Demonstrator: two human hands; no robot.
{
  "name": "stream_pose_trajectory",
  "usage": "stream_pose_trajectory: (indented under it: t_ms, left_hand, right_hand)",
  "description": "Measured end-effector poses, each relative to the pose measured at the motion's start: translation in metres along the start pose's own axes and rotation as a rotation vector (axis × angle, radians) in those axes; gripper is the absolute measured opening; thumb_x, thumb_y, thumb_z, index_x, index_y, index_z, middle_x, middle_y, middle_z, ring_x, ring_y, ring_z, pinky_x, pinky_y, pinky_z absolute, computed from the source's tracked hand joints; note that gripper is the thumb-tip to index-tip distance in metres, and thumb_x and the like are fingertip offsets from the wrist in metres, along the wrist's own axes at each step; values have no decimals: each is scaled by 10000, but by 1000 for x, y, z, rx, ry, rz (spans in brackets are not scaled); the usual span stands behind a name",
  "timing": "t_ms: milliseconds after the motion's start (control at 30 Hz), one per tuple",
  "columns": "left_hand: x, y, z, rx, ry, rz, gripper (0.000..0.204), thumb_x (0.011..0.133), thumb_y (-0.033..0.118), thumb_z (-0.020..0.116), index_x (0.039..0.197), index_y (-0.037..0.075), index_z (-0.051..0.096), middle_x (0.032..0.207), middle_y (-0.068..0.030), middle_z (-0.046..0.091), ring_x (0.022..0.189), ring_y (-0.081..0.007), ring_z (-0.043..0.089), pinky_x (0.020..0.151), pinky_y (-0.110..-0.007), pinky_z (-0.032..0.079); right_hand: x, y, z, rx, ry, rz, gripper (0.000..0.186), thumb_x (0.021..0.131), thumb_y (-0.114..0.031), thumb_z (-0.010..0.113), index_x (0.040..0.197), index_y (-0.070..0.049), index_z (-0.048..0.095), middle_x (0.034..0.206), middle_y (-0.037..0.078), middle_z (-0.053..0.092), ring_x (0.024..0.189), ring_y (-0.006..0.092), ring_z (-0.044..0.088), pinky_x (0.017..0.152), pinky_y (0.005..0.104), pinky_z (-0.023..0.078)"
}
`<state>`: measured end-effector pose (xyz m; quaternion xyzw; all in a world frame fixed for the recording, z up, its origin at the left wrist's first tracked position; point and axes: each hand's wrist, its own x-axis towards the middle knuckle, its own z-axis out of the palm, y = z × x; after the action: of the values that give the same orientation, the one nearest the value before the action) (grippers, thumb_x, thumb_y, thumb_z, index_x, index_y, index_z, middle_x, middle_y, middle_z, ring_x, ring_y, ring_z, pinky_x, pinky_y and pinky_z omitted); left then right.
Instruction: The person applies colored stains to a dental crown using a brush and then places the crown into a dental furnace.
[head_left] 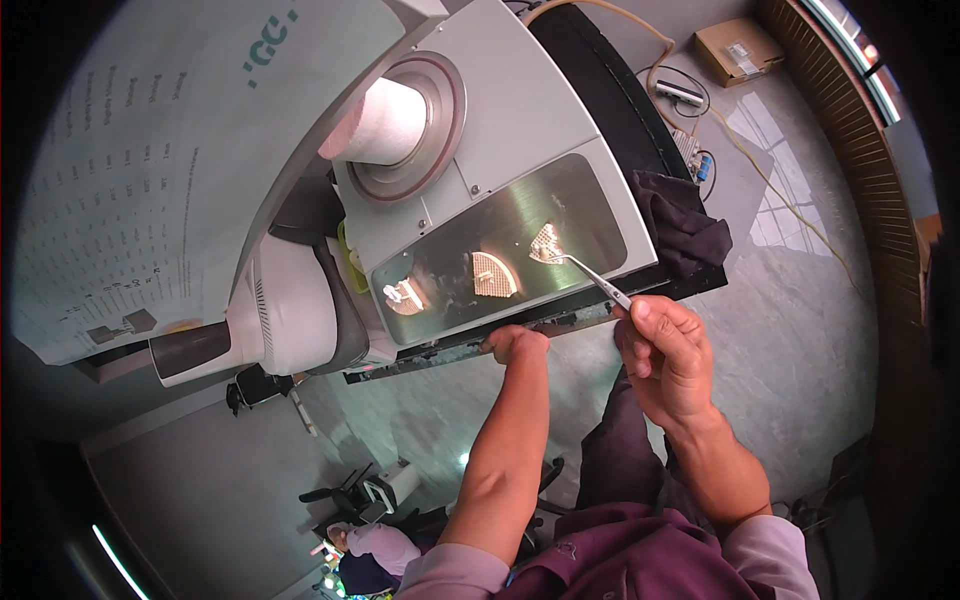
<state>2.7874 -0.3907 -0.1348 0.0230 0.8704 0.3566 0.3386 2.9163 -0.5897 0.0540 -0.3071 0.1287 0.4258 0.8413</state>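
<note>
My right hand is closed on silver metal tweezers, whose tips touch a small honeycomb firing tray with pale pieces on it. That tray lies on a shiny metal plate of a white machine. A fan-shaped honeycomb tray with a small piece sits in the middle; another with white pieces sits at the left. My left hand is at the front edge below the plate, fingers curled; whether they hold anything is unclear.
A white cylinder stands on a round ring behind the plate. A printed panel rises at left. A dark cloth hangs at right. A cardboard box, cables and hoses lie beyond. A seated person is at bottom left.
</note>
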Motion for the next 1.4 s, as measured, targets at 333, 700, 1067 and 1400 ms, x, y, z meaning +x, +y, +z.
stream_pose_trajectory:
  t_ms: [333,700,1067,1400]
  left_hand:
    - [-4,3,-2,-61,-36,-56,762,1003,582,255,1329,-27,577,1458,-117,530,1321,-334,513,1085,-489,438]
    - [-6,6,-3,-43,-12,-90,740,997,599,265,1291,24,626,1418,-97,571,1272,-325,557,1025,-506,486]
    - [-8,6,-1,-63,9,-73,723,996,593,271,1296,39,627,1415,-91,576,1263,-326,566,1018,-505,487]
    - [-17,7,-5,-64,-41,-47,740,1008,570,247,1354,-2,565,1465,-98,527,1287,-331,545,1057,-490,452]
  right_hand:
    - [-1,8,-5,-100,-15,-119,181,958,-138,666,986,31,722,631,-1,540,525,71,440,489,238,335]
    - [7,15,-18,-960,-12,-989,197,803,33,758,998,48,735,658,62,576,533,124,485,489,270,366]
    - [13,11,-19,-1029,-84,-1180,285,720,91,770,1001,70,730,674,73,574,542,182,529,500,312,429]
    - [11,7,-18,-1076,-75,-1214,281,695,89,774,972,66,734,661,67,555,535,176,523,489,308,425]
